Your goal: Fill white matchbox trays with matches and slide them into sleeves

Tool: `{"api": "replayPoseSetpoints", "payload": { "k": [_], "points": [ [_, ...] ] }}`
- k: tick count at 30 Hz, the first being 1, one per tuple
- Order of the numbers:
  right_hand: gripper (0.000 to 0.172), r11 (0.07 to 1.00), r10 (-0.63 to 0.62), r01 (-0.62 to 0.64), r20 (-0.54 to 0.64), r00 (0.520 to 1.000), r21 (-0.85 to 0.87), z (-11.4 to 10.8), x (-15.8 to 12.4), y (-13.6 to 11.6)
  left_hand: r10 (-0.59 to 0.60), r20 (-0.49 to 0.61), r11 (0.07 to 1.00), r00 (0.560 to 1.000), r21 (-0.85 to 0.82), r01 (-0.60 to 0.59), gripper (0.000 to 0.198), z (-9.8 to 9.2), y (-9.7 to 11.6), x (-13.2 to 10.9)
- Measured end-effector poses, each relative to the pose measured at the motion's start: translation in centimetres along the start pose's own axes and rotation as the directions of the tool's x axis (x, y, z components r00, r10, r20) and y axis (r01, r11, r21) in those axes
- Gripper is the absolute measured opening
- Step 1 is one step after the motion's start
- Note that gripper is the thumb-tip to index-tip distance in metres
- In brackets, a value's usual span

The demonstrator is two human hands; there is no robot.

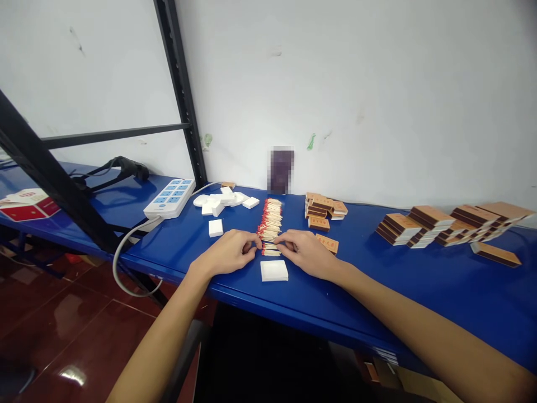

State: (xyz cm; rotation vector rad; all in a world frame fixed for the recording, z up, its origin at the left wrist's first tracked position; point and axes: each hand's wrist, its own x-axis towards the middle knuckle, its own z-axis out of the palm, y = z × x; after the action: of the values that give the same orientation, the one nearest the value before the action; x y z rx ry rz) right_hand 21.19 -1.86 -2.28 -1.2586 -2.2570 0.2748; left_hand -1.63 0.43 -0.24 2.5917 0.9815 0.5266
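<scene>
Matches (272, 219): while their red heads face left, the thin pale sticks lie in a long, ragged-edged row on the table (419, 280).
Left hand (229, 252): fingers curled, tips at the red heads; whether they pinch a match, cannot tell.
Right hand (309, 252): fingers held close together, tips at the plain ends, near part of the row; pinch or mere touch, cannot tell.
White box (274, 270): blank, flat, oblong; just on the near side of the row, between the hands.
White pieces (222, 202): small, plain, heaped left of the row; one lies apart.
Matchboxes (321, 210): tan faces, dark brown sides; small pile right of the row, one partly hidden by the right hand, larger stacks farther right.
Power strip (171, 197): white, blue sockets; cable (115, 263) loops below the edge.
Frame (180, 92): black posts, left.
Table: smooth, glossy blue.
Room: pale, scuffed wall (356, 84); shiny dark-red tile floor (75, 324).
</scene>
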Motion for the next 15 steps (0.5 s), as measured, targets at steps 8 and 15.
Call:
{"api": "replayPoseSetpoints", "payload": {
  "k": [8, 15],
  "points": [
    [0.02, 1.0, -0.003, 0.003, 0.018, 1.0, -0.008, -0.15, -0.04, -0.1, 0.011, 0.006, 1.0, 1.0, 0.0, -0.011, 0.026, 0.0, -0.03, 0.02],
    [0.025, 0.999, -0.028, 0.03, 0.054, 0.998, -0.03, -0.26, -0.13, -0.18, -0.012, -0.004, 1.0, 1.0, -0.02, 0.012, 0.022, 0.07, -0.25, 0.05]
  ]
}}
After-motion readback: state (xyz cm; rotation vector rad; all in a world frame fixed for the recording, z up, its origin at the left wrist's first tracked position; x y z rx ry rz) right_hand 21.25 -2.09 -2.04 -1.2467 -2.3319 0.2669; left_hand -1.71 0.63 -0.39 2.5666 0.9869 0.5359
